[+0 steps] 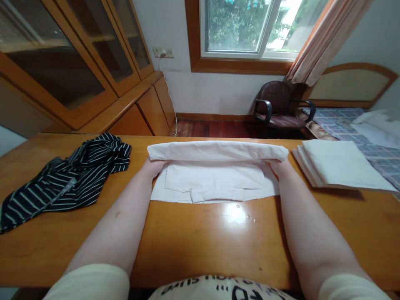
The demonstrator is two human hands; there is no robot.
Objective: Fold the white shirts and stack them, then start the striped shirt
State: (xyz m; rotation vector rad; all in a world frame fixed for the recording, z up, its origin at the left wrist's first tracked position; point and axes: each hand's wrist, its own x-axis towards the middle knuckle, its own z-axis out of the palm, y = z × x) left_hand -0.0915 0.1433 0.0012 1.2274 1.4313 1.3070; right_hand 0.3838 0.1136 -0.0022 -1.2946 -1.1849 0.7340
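A white folded garment [215, 177] lies on the wooden table in front of me, with a collar-like band at its near edge. Its far part is turned up into a long flap that spans both my hands. My left hand [154, 166] holds the left end of this flap, and my right hand [278, 166] has the right end. Cloth covers most of the fingers on both sides. Left of my left arm, a black garment with white stripes [84, 175] is spread in a crumpled heap.
A stack of flat white folded pieces [350, 164] sits at the table's right side. Beyond the wooden table [200, 241] are a maroon armchair [275, 102], a bed with a checked cover [337, 121] and a window. A glass-fronted cabinet [109, 96] stands at the left.
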